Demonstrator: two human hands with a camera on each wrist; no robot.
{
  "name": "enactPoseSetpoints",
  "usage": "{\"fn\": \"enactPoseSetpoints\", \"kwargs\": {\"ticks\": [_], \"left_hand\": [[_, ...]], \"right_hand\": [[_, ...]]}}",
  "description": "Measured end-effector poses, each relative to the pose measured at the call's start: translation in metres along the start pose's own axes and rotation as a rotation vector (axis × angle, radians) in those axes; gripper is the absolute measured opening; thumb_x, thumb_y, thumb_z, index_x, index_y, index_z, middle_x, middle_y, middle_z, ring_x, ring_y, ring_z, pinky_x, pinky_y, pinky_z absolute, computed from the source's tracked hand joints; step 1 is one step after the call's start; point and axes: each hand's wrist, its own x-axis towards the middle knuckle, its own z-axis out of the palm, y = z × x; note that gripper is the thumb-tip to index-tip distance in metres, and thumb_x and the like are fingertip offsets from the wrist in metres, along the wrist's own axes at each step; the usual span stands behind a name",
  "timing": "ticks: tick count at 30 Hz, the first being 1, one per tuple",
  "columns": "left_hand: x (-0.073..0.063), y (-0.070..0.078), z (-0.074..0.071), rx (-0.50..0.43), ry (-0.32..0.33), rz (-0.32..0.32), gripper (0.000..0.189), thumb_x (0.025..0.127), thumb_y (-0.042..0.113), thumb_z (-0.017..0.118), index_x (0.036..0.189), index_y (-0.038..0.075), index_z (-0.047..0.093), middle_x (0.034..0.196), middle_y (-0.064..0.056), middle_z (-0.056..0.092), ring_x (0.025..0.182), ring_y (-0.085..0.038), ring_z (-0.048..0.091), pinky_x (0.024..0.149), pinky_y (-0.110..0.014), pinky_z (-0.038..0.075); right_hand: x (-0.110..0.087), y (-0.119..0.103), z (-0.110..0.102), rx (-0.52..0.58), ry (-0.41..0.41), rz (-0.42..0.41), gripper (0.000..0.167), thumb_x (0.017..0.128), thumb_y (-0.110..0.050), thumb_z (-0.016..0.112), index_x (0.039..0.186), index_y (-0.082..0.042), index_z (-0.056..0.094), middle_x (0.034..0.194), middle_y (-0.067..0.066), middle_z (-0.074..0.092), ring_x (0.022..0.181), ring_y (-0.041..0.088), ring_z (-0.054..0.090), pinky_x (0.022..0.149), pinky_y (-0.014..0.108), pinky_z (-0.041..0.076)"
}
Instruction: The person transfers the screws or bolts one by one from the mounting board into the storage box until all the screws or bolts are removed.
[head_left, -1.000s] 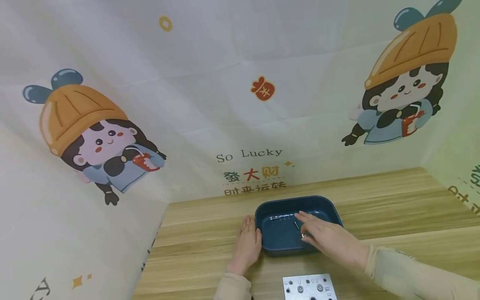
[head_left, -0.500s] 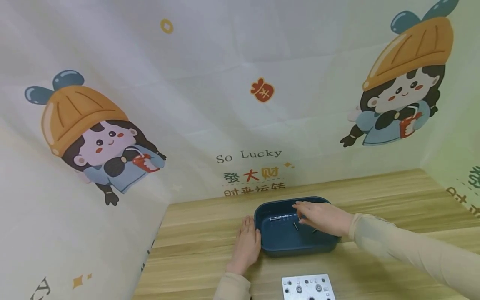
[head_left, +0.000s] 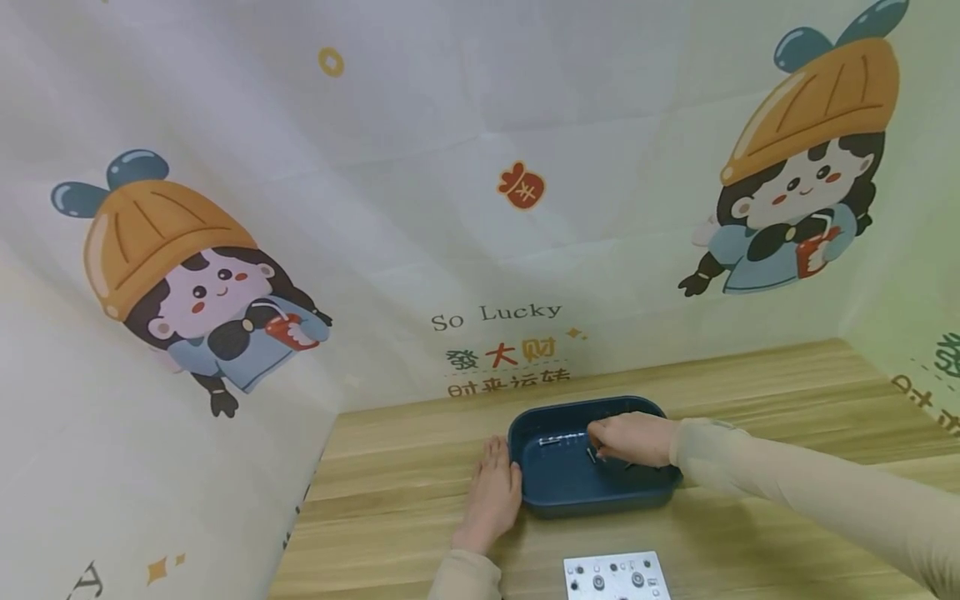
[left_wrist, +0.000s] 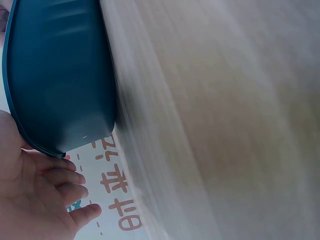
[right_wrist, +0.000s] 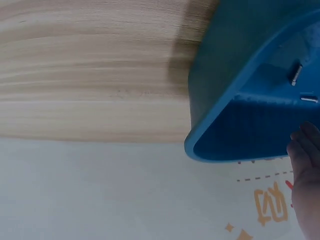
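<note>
A dark blue rectangular tray (head_left: pixel 577 505) sits on the wooden table, with several small dark-silver, rod-like metal pieces (head_left: pixel 550 442) scattered on its floor. My left hand (head_left: pixel 491 492) lies along the tray's left end, fingers straight and touching the wall; the left wrist view has this hand (left_wrist: pixel 37 192) beside the rim. Inside the tray, my right hand (head_left: pixel 633 437) reaches down with bent fingers close to one rod-like piece (head_left: pixel 592 455). Its fingertips are too small and shaded to show whether they pinch anything. Two rod-like pieces (right_wrist: pixel 296 75) appear in the right wrist view.
A silver metal plate (head_left: pixel 615 573) with holes and round fittings lies in front of the tray, cut off by the view's lower edge. Behind the wooden table (head_left: pixel 750 392) hangs a printed cloth (head_left: pixel 420 208) with cartoon figures, which also lines the sides.
My right hand first moved back and up within the tray, uncovering a rod-like piece, then dipped lower with its fingers bent downward. My left hand has stayed against the tray.
</note>
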Motion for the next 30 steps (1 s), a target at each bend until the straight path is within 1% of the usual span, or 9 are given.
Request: {"fn": "enactPoseSetpoints", "kwargs": {"ticks": [3, 8, 11, 16, 21, 27, 30], "left_hand": [[0.000, 0.001, 0.000, 0.000, -0.003, 0.005, 0.050, 0.104, 0.014, 0.037, 0.143, -0.016, 0.038, 0.152, -0.031, 0.035, 0.145, -0.043, 0.029, 0.115, -0.061, 0.027], [0.000, 0.001, 0.002, -0.004, -0.003, 0.010, 0.049, 0.104, 0.014, 0.037, 0.142, -0.016, 0.038, 0.152, -0.032, 0.035, 0.145, -0.044, 0.030, 0.115, -0.061, 0.028], [0.000, 0.000, 0.003, -0.008, 0.002, 0.007, 0.049, 0.104, 0.014, 0.037, 0.142, -0.017, 0.038, 0.152, -0.032, 0.034, 0.145, -0.044, 0.029, 0.115, -0.061, 0.027], [0.000, -0.001, 0.003, -0.006, -0.005, -0.001, 0.050, 0.104, 0.015, 0.036, 0.144, -0.016, 0.036, 0.153, -0.031, 0.033, 0.146, -0.043, 0.028, 0.116, -0.061, 0.026], [0.000, -0.001, 0.002, -0.005, -0.012, -0.004, 0.050, 0.104, 0.015, 0.037, 0.144, -0.016, 0.037, 0.153, -0.031, 0.033, 0.146, -0.043, 0.028, 0.115, -0.061, 0.027], [-0.001, -0.001, 0.001, -0.005, 0.000, 0.002, 0.049, 0.104, 0.014, 0.037, 0.143, -0.016, 0.038, 0.152, -0.032, 0.035, 0.145, -0.044, 0.030, 0.115, -0.061, 0.028], [0.000, -0.002, 0.001, -0.003, 0.002, 0.003, 0.049, 0.104, 0.014, 0.037, 0.143, -0.016, 0.038, 0.152, -0.032, 0.035, 0.145, -0.043, 0.030, 0.115, -0.061, 0.028]], "right_hand": [[0.003, 0.001, 0.004, 0.007, 0.004, 0.027, 0.007, 0.097, -0.015, 0.061, 0.092, -0.011, 0.057, 0.081, -0.005, 0.062, 0.064, 0.003, 0.055, 0.060, 0.022, 0.049], [0.004, 0.004, 0.008, 0.022, 0.005, 0.077, 0.006, 0.099, -0.013, 0.058, 0.094, -0.010, 0.057, 0.080, -0.004, 0.060, 0.065, 0.005, 0.053, 0.062, 0.026, 0.049], [0.002, 0.003, 0.009, 0.020, -0.003, 0.074, 0.005, 0.099, -0.013, 0.058, 0.095, -0.009, 0.058, 0.082, -0.004, 0.060, 0.067, 0.005, 0.053, 0.063, 0.027, 0.049], [-0.001, 0.002, 0.010, 0.001, 0.019, 0.048, 0.005, 0.098, -0.013, 0.059, 0.096, -0.008, 0.059, 0.082, -0.004, 0.060, 0.068, 0.004, 0.053, 0.062, 0.026, 0.050], [-0.001, 0.002, 0.010, -0.006, 0.041, 0.049, 0.005, 0.098, -0.012, 0.059, 0.098, -0.007, 0.059, 0.085, -0.001, 0.063, 0.071, 0.006, 0.058, 0.064, 0.027, 0.052], [-0.003, -0.004, 0.009, 0.018, 0.059, 0.041, 0.004, 0.098, -0.011, 0.058, 0.101, -0.008, 0.059, 0.092, 0.001, 0.066, 0.080, 0.010, 0.064, 0.068, 0.027, 0.055], [-0.006, -0.012, 0.007, 0.012, 0.068, 0.024, 0.012, 0.099, -0.013, 0.058, 0.108, -0.006, 0.059, 0.099, 0.003, 0.068, 0.088, 0.014, 0.067, 0.073, 0.028, 0.057]]}}
